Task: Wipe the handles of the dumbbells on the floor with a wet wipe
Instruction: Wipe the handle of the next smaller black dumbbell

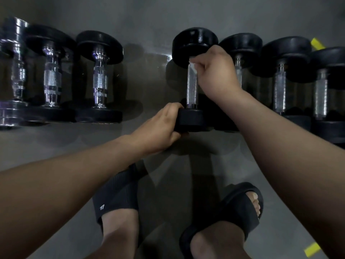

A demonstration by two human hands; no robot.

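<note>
To the right of my right hand (216, 70) three more black dumbbells (285, 53) lie in a row on the grey floor (149, 19). The nearest sits just behind my knuckles, and my right forearm crosses over its near end. Well off to the left of my left hand (160, 128), past a gap of floor, lie three chrome-handled dumbbells (99, 79) with dark plates. Below both hands are my feet in black slides (115, 195). A yellow strip (317, 43) shows beyond the row on the right, and another yellow piece (312, 249) lies by my right elbow.

The dumbbell (194, 42) I am working on lies between my hands, running away from me. My left hand grips its near head, fingers curled over the top edge and thumb underneath. My right hand is at the far end of the handle (192, 86), just under the far head, pinching the wet wipe (193, 65) against the knurled metal. The rest of the handle is bare between my two hands.

Only a small white fold of the wipe shows beside my fingertips; the rest is hidden in my grip. The light is dim, so I cannot make out markings on the heads. The leftmost chrome dumbbell and the rightmost black one are cut off at the edges.
</note>
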